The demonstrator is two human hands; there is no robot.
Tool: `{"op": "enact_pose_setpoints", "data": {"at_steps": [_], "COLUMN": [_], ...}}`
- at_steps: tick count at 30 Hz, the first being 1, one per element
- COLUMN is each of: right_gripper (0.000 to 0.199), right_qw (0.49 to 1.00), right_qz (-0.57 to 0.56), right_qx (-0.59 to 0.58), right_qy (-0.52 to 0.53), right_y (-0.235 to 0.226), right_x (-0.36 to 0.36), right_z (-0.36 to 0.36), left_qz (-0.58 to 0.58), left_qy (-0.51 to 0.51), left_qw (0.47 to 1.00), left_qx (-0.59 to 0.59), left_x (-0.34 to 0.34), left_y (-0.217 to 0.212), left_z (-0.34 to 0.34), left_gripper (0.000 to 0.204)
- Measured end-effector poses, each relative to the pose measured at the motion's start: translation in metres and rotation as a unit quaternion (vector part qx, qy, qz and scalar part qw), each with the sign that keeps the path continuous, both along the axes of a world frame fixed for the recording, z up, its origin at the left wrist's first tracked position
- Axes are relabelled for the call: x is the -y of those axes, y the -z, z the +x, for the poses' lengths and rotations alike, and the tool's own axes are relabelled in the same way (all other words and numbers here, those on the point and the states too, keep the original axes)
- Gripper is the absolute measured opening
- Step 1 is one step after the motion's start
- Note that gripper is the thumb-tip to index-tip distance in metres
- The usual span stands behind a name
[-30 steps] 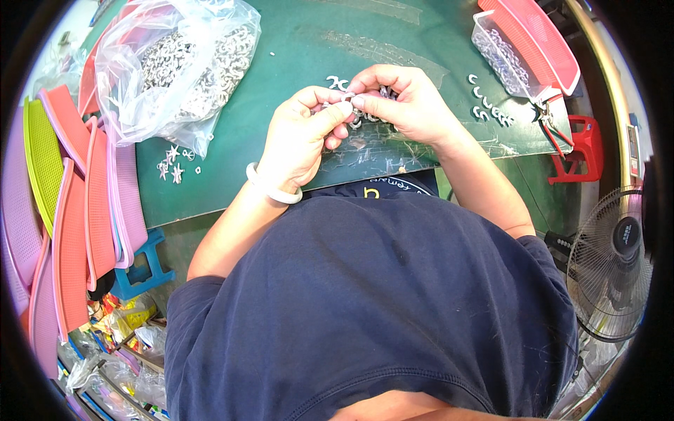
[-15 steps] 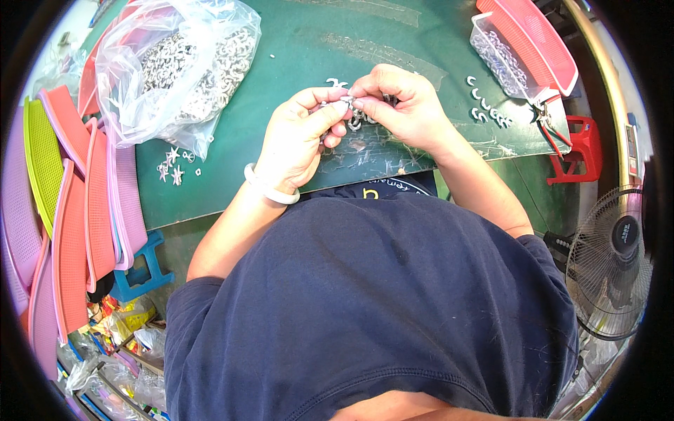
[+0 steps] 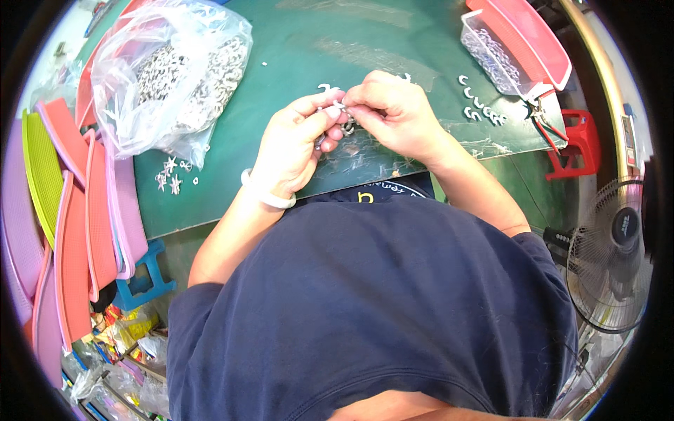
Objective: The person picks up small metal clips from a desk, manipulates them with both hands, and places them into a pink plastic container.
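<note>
We wear a navy-blue short-sleeved fabric shirt [image 3: 372, 288] with a stitched neckline [image 3: 393, 374] and a smooth white ring-shaped bangle [image 3: 275, 201].

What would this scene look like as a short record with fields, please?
Left hand: pinching a small silvery piece
Right hand: fingertips pinched beside that piece; any grip hidden
Surface: green table
Table, left: clear plastic bag of small pieces; star-shaped pieces nearer the person
Table, right: crescent-shaped pieces; clear container of small pieces; pink basket; red-handled tool
Beyond table, right: red stool; black fan
</note>
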State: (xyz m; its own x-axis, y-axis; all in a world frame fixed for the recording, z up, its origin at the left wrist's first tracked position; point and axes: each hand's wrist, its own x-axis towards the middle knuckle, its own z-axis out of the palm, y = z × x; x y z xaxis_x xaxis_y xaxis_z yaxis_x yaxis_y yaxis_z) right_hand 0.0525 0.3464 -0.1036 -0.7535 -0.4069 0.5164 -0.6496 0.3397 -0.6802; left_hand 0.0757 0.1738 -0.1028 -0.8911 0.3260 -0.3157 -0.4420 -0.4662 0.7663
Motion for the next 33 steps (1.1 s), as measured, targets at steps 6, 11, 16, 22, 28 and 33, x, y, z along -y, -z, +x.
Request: {"op": "enact_pose_setpoints", "data": {"at_steps": [6, 11, 16, 22, 28, 33], "right_gripper": [0.009, 0.008, 0.024, 0.018, 0.018, 0.014], "right_qw": [0.981, 0.919, 0.927, 0.975, 0.989, 0.993], "right_qz": [-0.125, -0.175, -0.112, -0.047, -0.019, 0.012], "right_qx": [0.088, 0.040, 0.047, 0.207, 0.143, 0.110], "right_qy": [0.119, 0.350, 0.355, 0.067, -0.033, -0.038], "right_y": [-0.001, -0.006, -0.014, -0.014, -0.006, -0.006], "right_x": [-0.038, -0.138, -0.144, -0.043, 0.005, 0.010], "right_z": [-0.014, -0.055, -0.048, -0.009, 0.000, 0.001], "left_qz": [0.035, 0.106, 0.173, 0.191, 0.146, 0.144], "left_qy": [-0.002, 0.027, 0.035, 0.049, 0.019, 0.019], "left_qw": [0.998, 0.992, 0.982, 0.977, 0.986, 0.987], "left_qx": [0.050, 0.064, 0.072, 0.085, 0.078, 0.069], "left_x": [0.008, 0.010, 0.007, 0.005, 0.005, 0.006], "left_y": [-0.001, 0.003, 0.005, 0.001, -0.005, -0.006], "left_z": [0.001, -0.005, -0.005, -0.003, 0.000, 0.004], "left_gripper": [0.029, 0.030, 0.039, 0.046, 0.043, 0.041]}}
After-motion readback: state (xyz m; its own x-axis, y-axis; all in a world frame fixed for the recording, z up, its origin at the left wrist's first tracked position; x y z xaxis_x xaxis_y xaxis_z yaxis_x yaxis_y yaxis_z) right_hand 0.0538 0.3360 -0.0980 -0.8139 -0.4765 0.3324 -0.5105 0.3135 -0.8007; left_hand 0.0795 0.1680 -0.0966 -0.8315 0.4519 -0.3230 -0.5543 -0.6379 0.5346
